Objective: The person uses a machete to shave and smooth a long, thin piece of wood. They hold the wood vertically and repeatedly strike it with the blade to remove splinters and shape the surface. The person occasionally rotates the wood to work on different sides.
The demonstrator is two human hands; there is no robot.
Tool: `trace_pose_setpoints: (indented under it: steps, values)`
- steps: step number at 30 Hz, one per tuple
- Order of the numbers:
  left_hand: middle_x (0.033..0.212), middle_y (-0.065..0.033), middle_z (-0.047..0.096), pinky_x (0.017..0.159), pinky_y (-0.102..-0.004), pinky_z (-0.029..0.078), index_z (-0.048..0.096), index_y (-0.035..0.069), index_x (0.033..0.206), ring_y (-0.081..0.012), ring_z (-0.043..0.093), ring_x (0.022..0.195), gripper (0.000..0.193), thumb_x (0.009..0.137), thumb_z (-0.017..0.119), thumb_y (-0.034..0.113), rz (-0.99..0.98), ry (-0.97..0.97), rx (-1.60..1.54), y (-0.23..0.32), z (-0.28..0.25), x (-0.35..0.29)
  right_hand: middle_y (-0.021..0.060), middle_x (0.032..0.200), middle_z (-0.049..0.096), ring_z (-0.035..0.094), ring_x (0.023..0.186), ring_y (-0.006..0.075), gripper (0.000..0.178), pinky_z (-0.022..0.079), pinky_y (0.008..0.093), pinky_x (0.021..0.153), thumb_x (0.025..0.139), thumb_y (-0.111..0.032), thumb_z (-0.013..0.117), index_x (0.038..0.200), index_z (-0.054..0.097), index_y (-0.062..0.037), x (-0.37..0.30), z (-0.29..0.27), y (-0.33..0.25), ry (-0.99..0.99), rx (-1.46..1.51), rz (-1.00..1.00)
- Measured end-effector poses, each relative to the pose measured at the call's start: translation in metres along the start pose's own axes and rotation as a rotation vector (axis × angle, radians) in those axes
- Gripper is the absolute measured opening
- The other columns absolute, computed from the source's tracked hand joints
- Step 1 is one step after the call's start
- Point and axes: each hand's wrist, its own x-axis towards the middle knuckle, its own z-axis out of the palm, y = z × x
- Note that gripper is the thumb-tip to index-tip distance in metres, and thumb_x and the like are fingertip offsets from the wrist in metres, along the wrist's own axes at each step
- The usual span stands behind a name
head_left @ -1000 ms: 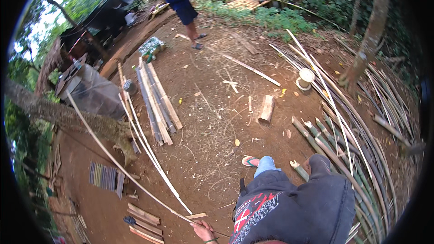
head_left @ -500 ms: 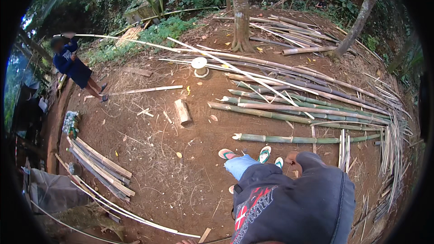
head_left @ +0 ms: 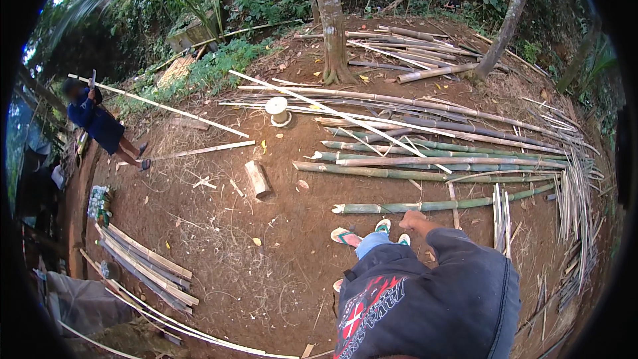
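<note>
the green bamboo pole (head_left: 372, 208) lies just beyond the right hand (head_left: 413, 219), which has reached forward since the earlier frame; i cannot tell whether it touches or grips. the left hand, at the lower edge before, is now out of view. left of the right hand sits a short log (head_left: 258, 179); farther left, a co-worker's pale strip (head_left: 179, 113) slopes more steeply.

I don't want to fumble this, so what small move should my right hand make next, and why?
Perhaps lower your right hand onto the nearest green bamboo pole. The hand appears right beside it in this view, though contact is unclear, and the pole's left end lies apart from the other poles.
</note>
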Motion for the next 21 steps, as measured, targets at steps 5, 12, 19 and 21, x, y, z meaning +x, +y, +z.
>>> trace_pose_setpoints:
  steps: [5, 12, 19, 21]
  values:
    - [0.108, -0.0293, 0.064, 0.084, -0.0488, 0.049, 0.062, 0.001, 0.122, -0.0424, 0.061, 0.097, 0.034, 0.096, 0.054, 0.022, 0.113, 0.173, 0.273, 0.058, 0.036, -0.037, 0.0157, 0.099, 0.074, 0.071, 0.097, 0.0281, 0.034, 0.055, 0.04, 0.085, 0.077, -0.027, 0.063, 0.099, 0.075, -0.0032, -0.003, 0.009, 0.007, 0.175, -0.004, -0.02]
    - [0.089, -0.0238, 0.065, 0.065, -0.0437, 0.055, 0.063, -0.002, 0.107, -0.0366, 0.062, 0.073, 0.028, 0.098, 0.051, 0.021, 0.226, 0.222, 0.211, -0.007, 0.029, 0.002, 0.0172, 0.115, 0.069, 0.065, 0.112, 0.0304, 0.043, 0.053, 0.0414, 0.093, 0.075, -0.032, 0.067, 0.109, 0.073, -0.0049, -0.012, 0.018, 0.009, 0.153, 0.058, -0.026]
    - [0.085, -0.0183, 0.065, 0.062, -0.0411, 0.054, 0.065, 0.003, 0.105, -0.0314, 0.06, 0.07, 0.032, 0.094, 0.055, 0.032, -0.093, 0.029, -0.041, 0.024, 0.05, -0.012, 0.0194, 0.11, 0.07, 0.066, 0.108, 0.0337, 0.042, 0.052, 0.0424, 0.093, 0.074, -0.031, 0.066, 0.105, 0.073, -0.0032, -0.018, 0.02, 0.016, 0.192, 0.074, -0.123]
    - [0.084, -0.0167, 0.065, 0.061, -0.0404, 0.053, 0.066, 0.004, 0.104, -0.03, 0.06, 0.069, 0.034, 0.093, 0.056, 0.034, -0.15, -0.01, -0.093, 0.029, 0.053, -0.014, 0.0203, 0.108, 0.07, 0.066, 0.106, 0.0357, 0.043, 0.052, 0.0435, 0.092, 0.075, -0.035, 0.067, 0.103, 0.073, -0.0027, -0.019, 0.018, 0.016, 0.219, 0.082, -0.211]
